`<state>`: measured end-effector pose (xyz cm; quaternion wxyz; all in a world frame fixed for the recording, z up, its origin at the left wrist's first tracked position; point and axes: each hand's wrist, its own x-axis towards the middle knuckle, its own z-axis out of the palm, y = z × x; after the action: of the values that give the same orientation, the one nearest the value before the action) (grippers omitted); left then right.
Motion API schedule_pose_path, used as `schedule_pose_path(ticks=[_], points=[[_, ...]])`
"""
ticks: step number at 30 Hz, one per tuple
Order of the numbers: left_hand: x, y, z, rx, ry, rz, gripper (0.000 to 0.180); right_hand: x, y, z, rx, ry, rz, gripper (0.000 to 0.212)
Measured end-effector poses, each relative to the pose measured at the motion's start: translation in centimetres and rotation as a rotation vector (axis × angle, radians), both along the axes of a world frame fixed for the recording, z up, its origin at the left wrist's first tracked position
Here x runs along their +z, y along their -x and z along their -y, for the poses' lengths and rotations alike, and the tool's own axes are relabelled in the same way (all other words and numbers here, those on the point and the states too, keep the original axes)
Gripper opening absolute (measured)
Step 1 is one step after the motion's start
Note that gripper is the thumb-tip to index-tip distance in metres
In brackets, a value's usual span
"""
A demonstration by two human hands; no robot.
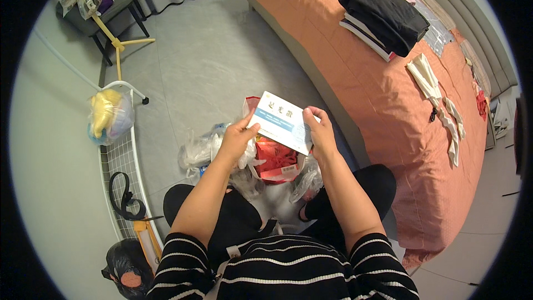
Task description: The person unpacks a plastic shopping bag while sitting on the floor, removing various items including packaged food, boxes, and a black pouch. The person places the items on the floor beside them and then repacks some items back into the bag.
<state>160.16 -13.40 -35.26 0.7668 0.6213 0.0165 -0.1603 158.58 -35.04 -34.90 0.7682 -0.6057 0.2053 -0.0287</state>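
Between my two hands I hold a flat white and blue box (282, 124) with dark printing on its face. My left hand (239, 139) grips its left edge, thumb on top. My right hand (321, 133) closes on the opposite edge, its thumb near the upper right corner. Below the box, partly covered by it, stands a red and white bag (254, 169) with red packaging (276, 161) inside. Clear plastic bags (197, 151) lie on the floor beside my left forearm. Another clear plastic bag (308, 182) sits close to my right forearm.
At right is a bed with an orange cover (311, 28), holding folded black clothing (386, 16) and cream fabric strips (427, 80). Along the left wall stands a white-framed rack (136, 161) with a bag of yellow plush (108, 114), a black belt (126, 203) and a black bag (125, 264). A grey chair (119, 8) stands farther back.
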Motion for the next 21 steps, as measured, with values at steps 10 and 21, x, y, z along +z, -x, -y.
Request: schedule_pose_path(ticks=[10, 21], points=[[-3.5, -4.2, -10.9, 0.732, 0.267, -0.151, 0.035, -3.0, -2.1, -2.5, 0.060, -0.289, -0.262, 0.035], [-22.4, -2.2, -17.5, 0.903, -0.255, -0.971, 0.027, -10.8, -2.3, -3.7, -0.138, -0.095, -0.600, 0.020]])
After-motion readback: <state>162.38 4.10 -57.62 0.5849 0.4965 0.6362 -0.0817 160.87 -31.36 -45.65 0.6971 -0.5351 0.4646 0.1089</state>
